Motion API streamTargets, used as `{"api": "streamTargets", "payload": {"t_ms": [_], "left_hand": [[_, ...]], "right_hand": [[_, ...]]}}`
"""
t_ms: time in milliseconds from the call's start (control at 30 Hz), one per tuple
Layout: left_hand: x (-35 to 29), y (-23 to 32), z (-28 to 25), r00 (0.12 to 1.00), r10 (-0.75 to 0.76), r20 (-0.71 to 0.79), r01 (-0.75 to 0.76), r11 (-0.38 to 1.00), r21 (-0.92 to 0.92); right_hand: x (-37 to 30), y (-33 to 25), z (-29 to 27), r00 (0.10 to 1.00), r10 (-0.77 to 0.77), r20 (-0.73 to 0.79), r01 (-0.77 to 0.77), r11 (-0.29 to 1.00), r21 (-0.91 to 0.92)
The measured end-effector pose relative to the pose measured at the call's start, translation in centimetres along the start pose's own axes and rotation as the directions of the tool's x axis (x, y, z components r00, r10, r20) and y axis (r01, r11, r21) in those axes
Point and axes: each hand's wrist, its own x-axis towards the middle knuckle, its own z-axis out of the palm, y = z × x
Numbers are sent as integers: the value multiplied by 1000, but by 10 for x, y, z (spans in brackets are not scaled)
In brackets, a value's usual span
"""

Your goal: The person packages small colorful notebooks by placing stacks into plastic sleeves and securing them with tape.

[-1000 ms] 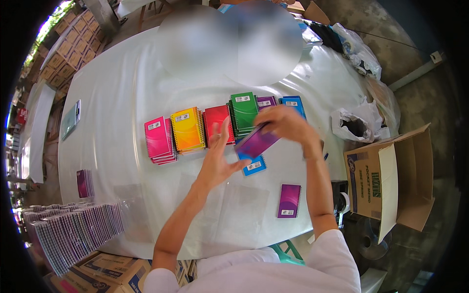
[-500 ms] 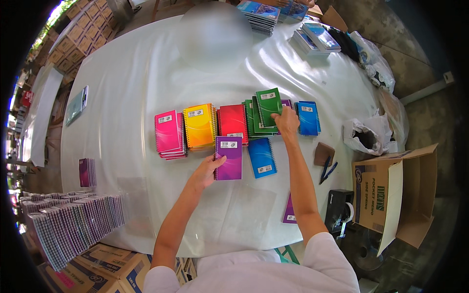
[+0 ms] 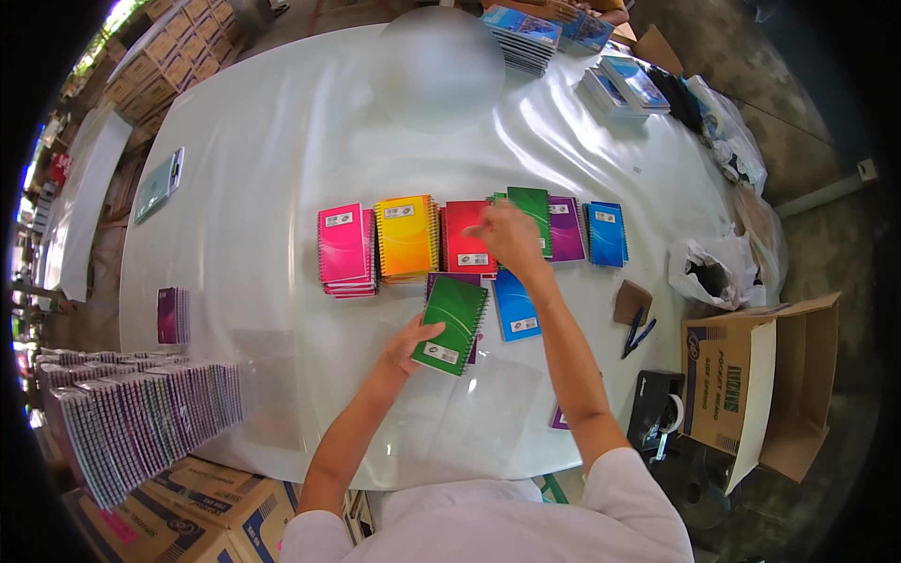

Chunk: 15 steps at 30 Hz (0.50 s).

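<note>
The left hand point(image 3: 407, 344) held a green notebook point(image 3: 457, 317) just below the frame's centre, thumb across its cover. The right hand point(image 3: 511, 236) was positioned at the green stack point(image 3: 531, 208), above centre; whether its fingers gripped anything could not be determined.

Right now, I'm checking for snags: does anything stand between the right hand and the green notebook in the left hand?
Nothing visible blocks the right hand from the green notebook held by the left hand; the near edge of the red stack lies between, apparently lower.
</note>
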Motion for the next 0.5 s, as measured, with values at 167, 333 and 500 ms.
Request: {"api": "streamTargets", "payload": {"t_ms": [167, 333, 500], "left_hand": [[-9, -20, -14, 941, 121, -316, -142, 989, -45], [-32, -22, -45, 938, 110, -328, -129, 991, -36], [-46, -13, -32, 979, 45, -198, -78, 984, -160]], "right_hand": [[-9, 23, 67, 905, 196, -378, -275, 947, -167], [2, 12, 8, 986, 45, -158, 28, 902, 432], [5, -78, -46, 638, -699, 324, 553, 708, 439]]}}
